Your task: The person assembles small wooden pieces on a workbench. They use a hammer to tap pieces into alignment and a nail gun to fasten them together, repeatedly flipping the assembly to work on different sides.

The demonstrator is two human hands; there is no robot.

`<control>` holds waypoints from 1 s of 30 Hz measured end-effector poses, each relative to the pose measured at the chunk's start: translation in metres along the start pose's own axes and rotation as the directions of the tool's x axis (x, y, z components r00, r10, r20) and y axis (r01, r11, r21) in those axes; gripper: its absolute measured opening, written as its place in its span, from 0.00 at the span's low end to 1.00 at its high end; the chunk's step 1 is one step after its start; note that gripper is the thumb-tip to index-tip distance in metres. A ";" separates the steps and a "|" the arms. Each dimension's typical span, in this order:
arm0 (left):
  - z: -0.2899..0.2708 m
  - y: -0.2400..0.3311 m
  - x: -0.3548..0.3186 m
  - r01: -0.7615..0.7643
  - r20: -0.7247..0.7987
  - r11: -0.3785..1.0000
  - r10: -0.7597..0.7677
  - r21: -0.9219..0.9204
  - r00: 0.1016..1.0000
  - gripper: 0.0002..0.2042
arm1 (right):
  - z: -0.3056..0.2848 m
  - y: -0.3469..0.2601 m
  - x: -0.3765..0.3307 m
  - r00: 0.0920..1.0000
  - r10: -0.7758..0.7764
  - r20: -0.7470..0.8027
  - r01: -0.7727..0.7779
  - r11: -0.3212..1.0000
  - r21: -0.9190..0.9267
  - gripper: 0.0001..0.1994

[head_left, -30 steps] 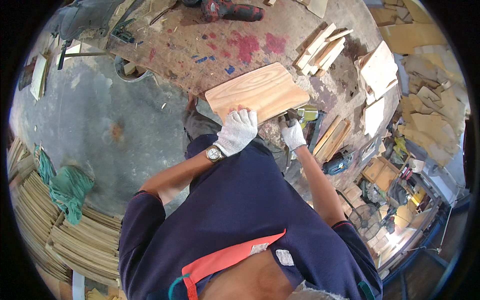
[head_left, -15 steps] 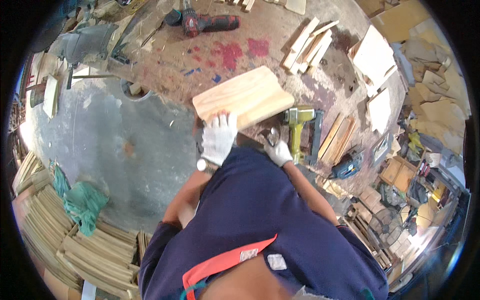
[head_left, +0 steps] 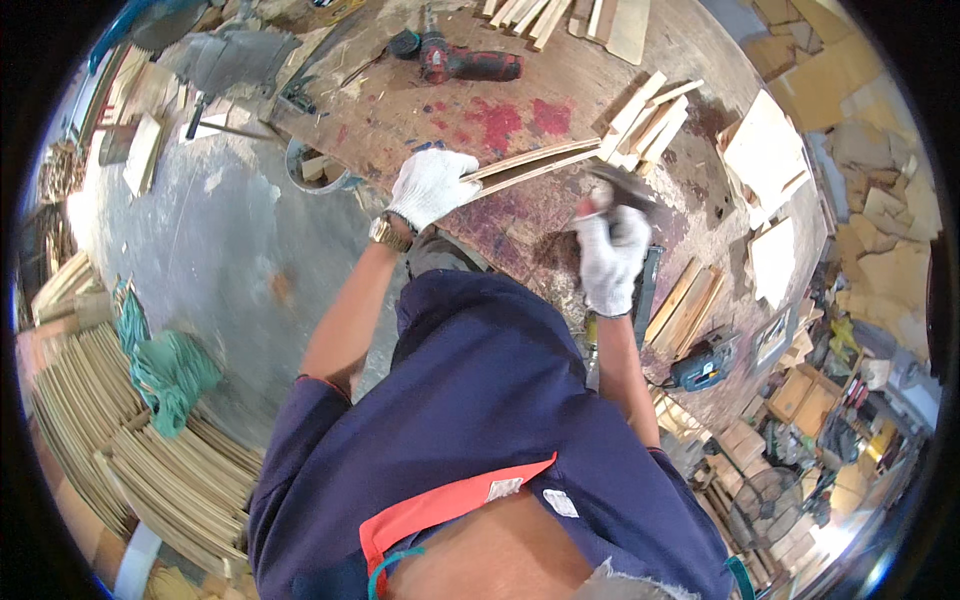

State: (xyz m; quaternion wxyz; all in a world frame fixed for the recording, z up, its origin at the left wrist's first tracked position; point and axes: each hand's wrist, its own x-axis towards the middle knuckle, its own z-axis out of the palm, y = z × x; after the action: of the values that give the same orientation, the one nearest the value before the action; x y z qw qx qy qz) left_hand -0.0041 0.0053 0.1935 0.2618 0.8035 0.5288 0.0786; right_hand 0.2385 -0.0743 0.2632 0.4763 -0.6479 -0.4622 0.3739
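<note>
My left hand (head_left: 432, 187), in a white knit glove, is closed on the left end of a pale wooden board piece (head_left: 535, 158). The piece is tipped up, showing two thin wooden layers with a narrow gap between them. My right hand (head_left: 612, 258), also gloved, is wrapped round a hammer (head_left: 630, 188) blurred by motion. The hammer's dark head is close to the right end of the wood. A black part of the nail gun (head_left: 648, 285) shows beside my right wrist; the rest is mostly hidden behind my hand and forearm.
A red and black cordless power tool (head_left: 480, 65) lies at the far side of the worn bench. Wood strips (head_left: 650, 120) lie at the right, with a blue jigsaw-like tool (head_left: 703, 362) nearer. A bucket (head_left: 312, 170) holds offcuts. Stacked slats (head_left: 180, 480) are at lower left.
The board has gone from lying flat to tipped on edge. My left hand has moved up with it. My right hand has risen, bringing the hammer over to the board's right end.
</note>
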 end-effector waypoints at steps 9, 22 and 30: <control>0.003 -0.014 0.008 0.008 0.037 1.000 -0.007 -0.029 0.999 0.13 | 0.020 -0.053 0.061 0.998 0.068 0.012 -0.046 0.527 0.849 0.13; 0.004 -0.022 0.014 0.023 0.014 0.999 -0.022 -0.030 1.000 0.13 | 0.060 -0.062 0.065 0.981 -0.132 0.144 0.003 0.750 0.662 0.21; 0.016 -0.032 0.009 -0.187 -0.250 0.982 0.172 -0.040 0.953 0.11 | 0.073 -0.055 0.073 0.950 -0.175 0.259 -0.052 0.729 0.683 0.17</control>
State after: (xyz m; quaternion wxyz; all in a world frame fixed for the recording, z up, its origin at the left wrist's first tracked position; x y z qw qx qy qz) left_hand -0.0198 0.0180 0.1619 0.2115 0.8237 0.4792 0.2173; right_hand 0.1788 0.0216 0.2937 0.6152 -0.3461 -0.3821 0.5964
